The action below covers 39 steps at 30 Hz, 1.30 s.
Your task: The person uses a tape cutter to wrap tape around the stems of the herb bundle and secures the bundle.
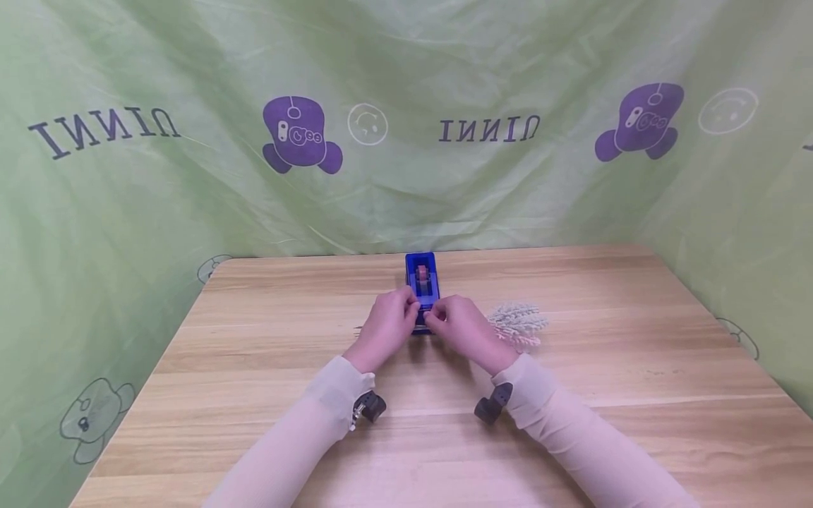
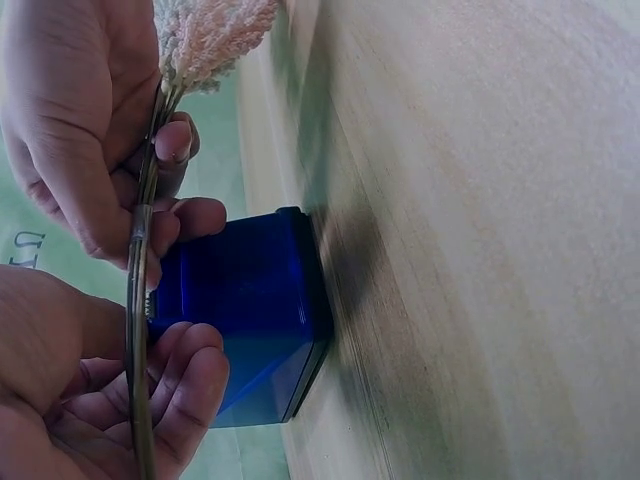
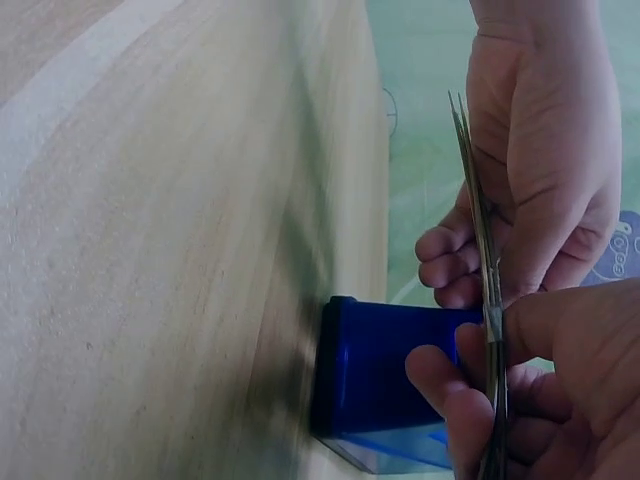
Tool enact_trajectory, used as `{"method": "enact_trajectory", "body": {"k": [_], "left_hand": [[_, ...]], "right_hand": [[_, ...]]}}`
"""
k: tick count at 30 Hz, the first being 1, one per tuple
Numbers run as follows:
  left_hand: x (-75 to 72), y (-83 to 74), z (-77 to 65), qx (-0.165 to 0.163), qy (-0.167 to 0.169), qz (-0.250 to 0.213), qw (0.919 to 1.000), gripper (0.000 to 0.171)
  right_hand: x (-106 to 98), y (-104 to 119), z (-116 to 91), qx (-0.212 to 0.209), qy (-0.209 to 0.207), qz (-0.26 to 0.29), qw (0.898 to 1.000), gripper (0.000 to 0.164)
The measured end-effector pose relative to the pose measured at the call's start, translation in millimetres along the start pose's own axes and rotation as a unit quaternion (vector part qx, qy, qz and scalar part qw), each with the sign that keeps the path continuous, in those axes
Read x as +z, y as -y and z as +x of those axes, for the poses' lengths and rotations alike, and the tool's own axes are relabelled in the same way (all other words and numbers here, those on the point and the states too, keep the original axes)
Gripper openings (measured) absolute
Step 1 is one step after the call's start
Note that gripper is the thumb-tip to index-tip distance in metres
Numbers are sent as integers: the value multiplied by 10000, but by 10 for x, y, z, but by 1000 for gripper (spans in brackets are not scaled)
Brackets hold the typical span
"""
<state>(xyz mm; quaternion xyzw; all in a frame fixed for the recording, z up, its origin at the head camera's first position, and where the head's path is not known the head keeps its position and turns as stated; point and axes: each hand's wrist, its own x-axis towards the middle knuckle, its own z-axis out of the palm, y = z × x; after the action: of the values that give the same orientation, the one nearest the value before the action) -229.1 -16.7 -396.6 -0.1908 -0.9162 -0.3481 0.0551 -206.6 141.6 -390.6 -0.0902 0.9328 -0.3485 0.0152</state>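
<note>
A bunch of dried flowers with fluffy pale heads point(image 1: 519, 323) and thin stems point(image 2: 140, 330) is held level above the table. My left hand point(image 1: 389, 321) pinches the bare stems toward their cut ends, thumb and curled fingers on either side. Nearer the flower heads, my right hand point(image 1: 462, 326) grips the same stems. Around the stems lies a shiny clear band, like tape point(image 3: 492, 324), by my right fingertips. Just behind both hands stands a blue tape dispenser point(image 1: 424, 276) with a reddish roll core; the hands partly hide its front end.
The wooden table point(image 1: 286, 409) reaches back to a green printed curtain point(image 1: 406, 190), which also hangs along both sides. A small dark camera sits at each wrist, by the cream sleeves point(image 1: 565, 423).
</note>
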Motion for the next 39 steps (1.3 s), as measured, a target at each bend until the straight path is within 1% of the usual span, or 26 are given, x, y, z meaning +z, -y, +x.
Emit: {"method": "enact_trajectory", "body": {"k": [6,16,27,35,39], "left_hand": [[-5,3,5,23,-23,26,10000,10],[-11,0,5,64,-58,-5,10000,10],[0,13,-7,42,0,-117,9999,9],[-2,7,-13,52,-31,-133,9999,10],[-4,1,-15,27,-12,-142,9999,10]], "right_hand": [[21,5,10,89,-108,-89,9999,39],[26,24,3,191,-129,-175,9996,36],[51,48,-23,294,-214,-293,9989,30],[80,6,-27,210,-208,-455,9985,28],[79,-22,-21,139,-182,-367,9991,29]]}}
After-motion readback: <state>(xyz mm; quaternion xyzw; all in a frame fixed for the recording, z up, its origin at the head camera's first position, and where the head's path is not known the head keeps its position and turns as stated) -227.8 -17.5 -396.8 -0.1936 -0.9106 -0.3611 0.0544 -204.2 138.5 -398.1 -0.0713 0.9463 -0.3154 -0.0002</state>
